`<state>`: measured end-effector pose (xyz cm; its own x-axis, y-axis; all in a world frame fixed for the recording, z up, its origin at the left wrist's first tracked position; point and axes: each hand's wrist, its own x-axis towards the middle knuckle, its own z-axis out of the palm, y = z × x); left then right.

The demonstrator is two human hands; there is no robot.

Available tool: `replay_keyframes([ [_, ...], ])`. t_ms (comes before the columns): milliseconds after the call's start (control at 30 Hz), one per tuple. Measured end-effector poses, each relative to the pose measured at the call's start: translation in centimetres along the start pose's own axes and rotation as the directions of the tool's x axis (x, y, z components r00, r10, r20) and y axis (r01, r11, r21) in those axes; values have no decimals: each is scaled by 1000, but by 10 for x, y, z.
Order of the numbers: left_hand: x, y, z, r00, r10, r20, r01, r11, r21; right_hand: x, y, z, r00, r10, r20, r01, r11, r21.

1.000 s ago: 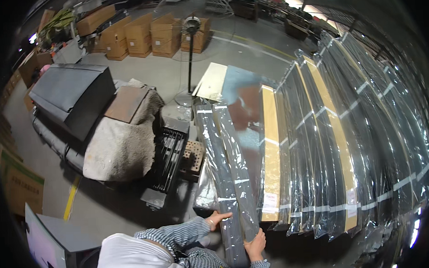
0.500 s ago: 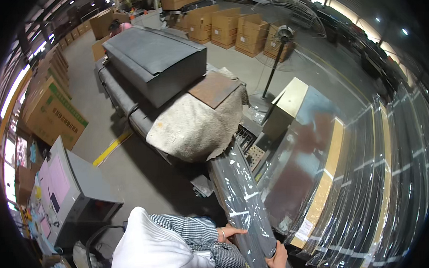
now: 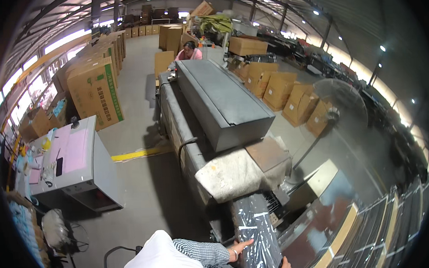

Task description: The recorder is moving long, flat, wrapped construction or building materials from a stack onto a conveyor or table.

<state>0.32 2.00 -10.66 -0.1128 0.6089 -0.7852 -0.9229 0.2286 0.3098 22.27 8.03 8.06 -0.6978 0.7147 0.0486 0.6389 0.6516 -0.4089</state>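
A long dark bundle (image 3: 257, 225) in shiny clear plastic film slants up from the lower edge; its far end passes under a pale, stained cloth (image 3: 226, 179) at the machine's near end. My left hand (image 3: 238, 250) grips its left side, with some fingers laid out over the top. On the right side, my right hand (image 3: 285, 267) wraps the edge and is partly cut off by the picture's lower rim. A brown flat plate (image 3: 269, 154) weighs on the cloth. Behind it stretches the machine's long dark metal hood (image 3: 222, 100).
Wrapped long strips (image 3: 372, 235) lie stacked at the right. To the left stands a grey cabinet (image 3: 108, 162) with pink sheets on top. A pedestal fan (image 3: 333, 114) and cardboard boxes (image 3: 284, 92) stand farther right. Another person (image 3: 189, 51) is at the machine's far end.
My view has swung up and left, bringing the other person more into sight. Both hands keep hold of the bundle and are closer to the cloth; less of the bundle shows.
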Motion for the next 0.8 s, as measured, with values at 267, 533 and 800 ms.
replay_keyframes([
  [267,-28,44,20,998,-56,-15,56,998,-11,28,7,12,998,66,14,-65,997,-40],
  [533,-75,91,53,996,-37,-78,35,999,-29,61,27,40,991,125,40,-121,988,-97],
  [800,73,172,9,978,33,206,17,972,-234,170,-17,-9,868,-157,-472,151,987,-51],
])
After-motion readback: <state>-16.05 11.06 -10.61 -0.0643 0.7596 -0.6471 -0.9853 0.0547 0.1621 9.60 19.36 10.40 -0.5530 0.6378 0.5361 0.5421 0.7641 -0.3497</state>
